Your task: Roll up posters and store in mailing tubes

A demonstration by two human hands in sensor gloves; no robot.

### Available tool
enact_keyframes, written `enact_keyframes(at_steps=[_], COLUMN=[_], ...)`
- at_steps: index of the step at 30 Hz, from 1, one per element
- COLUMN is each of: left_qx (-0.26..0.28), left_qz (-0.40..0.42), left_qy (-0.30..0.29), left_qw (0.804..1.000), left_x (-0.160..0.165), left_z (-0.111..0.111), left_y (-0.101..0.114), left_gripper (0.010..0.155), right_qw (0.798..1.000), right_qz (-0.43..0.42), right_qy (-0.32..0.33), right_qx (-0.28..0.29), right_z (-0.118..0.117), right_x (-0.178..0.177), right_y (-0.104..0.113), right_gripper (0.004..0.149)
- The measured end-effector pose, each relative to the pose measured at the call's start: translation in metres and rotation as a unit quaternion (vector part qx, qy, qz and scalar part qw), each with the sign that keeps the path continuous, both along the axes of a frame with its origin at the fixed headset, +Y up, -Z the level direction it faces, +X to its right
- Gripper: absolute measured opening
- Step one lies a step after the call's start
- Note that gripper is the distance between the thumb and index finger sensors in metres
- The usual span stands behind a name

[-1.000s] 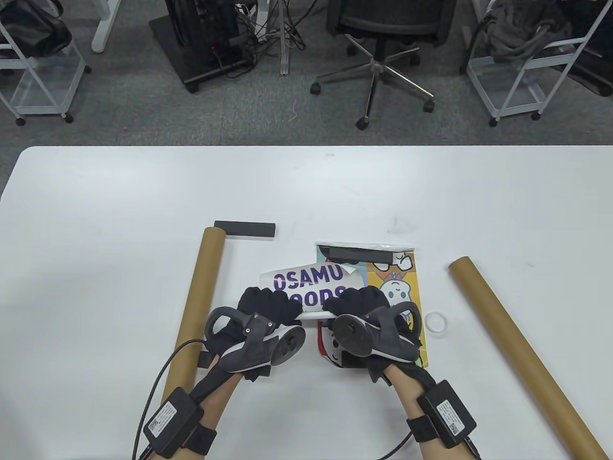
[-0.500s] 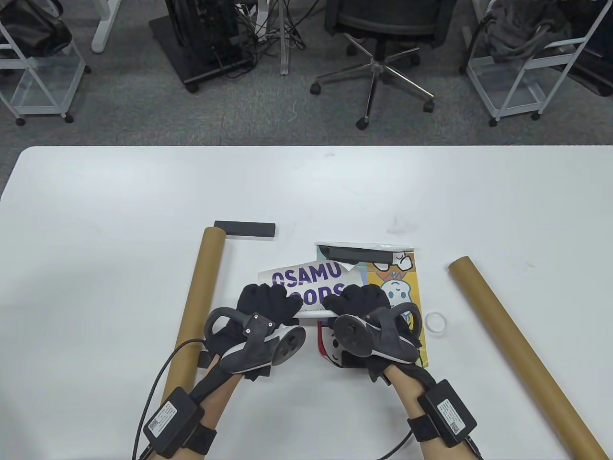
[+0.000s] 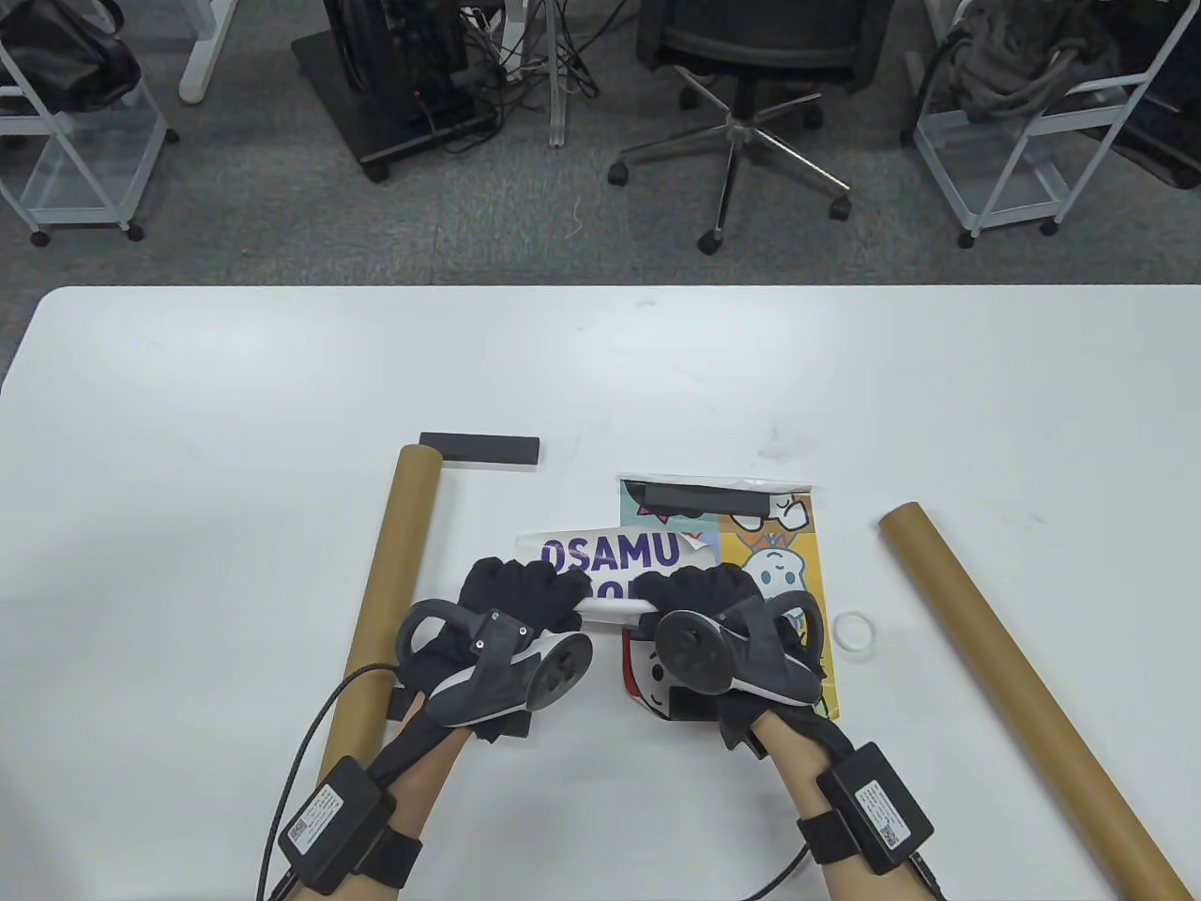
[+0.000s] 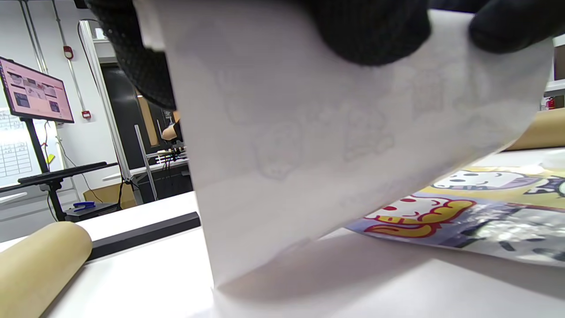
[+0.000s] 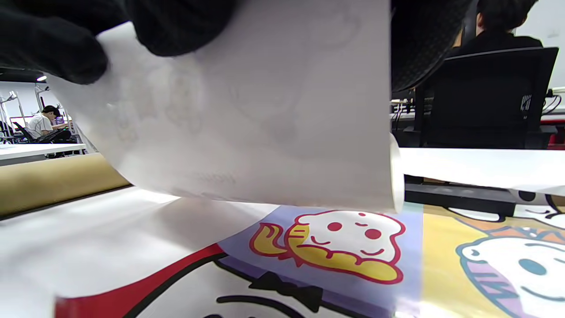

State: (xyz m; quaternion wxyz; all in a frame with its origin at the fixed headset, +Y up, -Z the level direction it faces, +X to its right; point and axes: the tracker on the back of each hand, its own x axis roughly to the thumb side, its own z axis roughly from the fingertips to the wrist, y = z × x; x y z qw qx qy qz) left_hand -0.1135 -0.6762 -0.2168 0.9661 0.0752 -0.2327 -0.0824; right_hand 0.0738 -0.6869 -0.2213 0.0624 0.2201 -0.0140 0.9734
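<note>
A white poster (image 3: pixel 610 554) with purple "OSAMU" lettering lies partly rolled at the table's middle front. My left hand (image 3: pixel 525 593) and right hand (image 3: pixel 699 589) each grip one end of the roll, fingers curled over the top. Its white back fills the left wrist view (image 4: pixel 335 145) and the right wrist view (image 5: pixel 265 132). Its right part overlaps a flat, colourful cartoon poster (image 3: pixel 769 554). One brown mailing tube (image 3: pixel 389 582) lies to the left of my left hand, another (image 3: pixel 1013 676) far right.
A black bar (image 3: pixel 699 496) weighs down the cartoon poster's far edge. Another black bar (image 3: pixel 478 449) lies by the left tube's far end. A white ring-shaped cap (image 3: pixel 855 631) sits right of the cartoon poster. Chairs and carts stand beyond the table.
The roll has taken in more of the white poster: the second line of lettering is now mostly hidden. Both hands stayed nearly in place.
</note>
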Motion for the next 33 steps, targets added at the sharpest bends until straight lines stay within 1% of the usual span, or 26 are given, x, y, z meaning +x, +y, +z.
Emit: enact_keyframes(at_steps=[3, 6, 8, 16, 18, 20, 24, 26, 28, 30, 33], left_qx=[-0.007, 0.013, 0.009, -0.001, 0.008, 0.014, 0.002, 0.002, 0.005, 0.003, -0.001], left_qz=[0.015, -0.001, 0.005, -0.005, -0.012, -0.011, 0.001, 0.003, 0.003, 0.003, 0.002], left_qy=[-0.002, -0.004, -0.004, -0.002, -0.004, -0.003, 0.000, 0.001, 0.001, -0.001, -0.001], left_qw=[1.000, 1.000, 1.000, 1.000, 1.000, 1.000, 1.000, 1.000, 1.000, 1.000, 1.000], left_x=[-0.0005, 0.0013, 0.0008, 0.0018, 0.0022, 0.0016, -0.0014, -0.0023, -0.0028, -0.0029, -0.0016], left_z=[0.0003, 0.0017, 0.0019, 0.0019, 0.0024, 0.0022, 0.0001, -0.0004, -0.0007, -0.0011, -0.0009], left_y=[0.0021, 0.0045, 0.0041, 0.0021, 0.0029, 0.0037, 0.0016, 0.0014, 0.0018, 0.0016, 0.0000], left_gripper=[0.050, 0.047, 0.044, 0.045, 0.045, 0.046, 0.051, 0.056, 0.057, 0.052, 0.049], right_qw=[1.000, 1.000, 1.000, 0.999, 0.999, 0.999, 0.999, 0.999, 0.999, 0.999, 0.999], right_qz=[-0.004, -0.005, 0.001, 0.011, 0.008, 0.007, 0.007, 0.004, 0.001, -0.003, 0.004], right_qy=[0.001, -0.001, -0.001, -0.015, -0.012, -0.010, -0.008, -0.007, -0.006, -0.002, -0.005], right_qx=[-0.003, 0.003, 0.009, 0.037, 0.029, 0.030, 0.036, 0.036, 0.034, 0.032, 0.035], right_z=[-0.0014, -0.0004, 0.0010, 0.0027, 0.0024, 0.0024, 0.0021, 0.0017, 0.0014, 0.0014, 0.0015], right_x=[0.0021, 0.0011, -0.0002, -0.0009, -0.0010, -0.0014, -0.0021, -0.0018, -0.0012, -0.0007, -0.0007], right_y=[0.0008, 0.0013, 0.0012, 0.0022, 0.0028, 0.0027, 0.0024, 0.0022, 0.0020, 0.0022, 0.0024], right_gripper=[0.055, 0.050, 0.048, 0.047, 0.047, 0.049, 0.056, 0.056, 0.055, 0.052, 0.051])
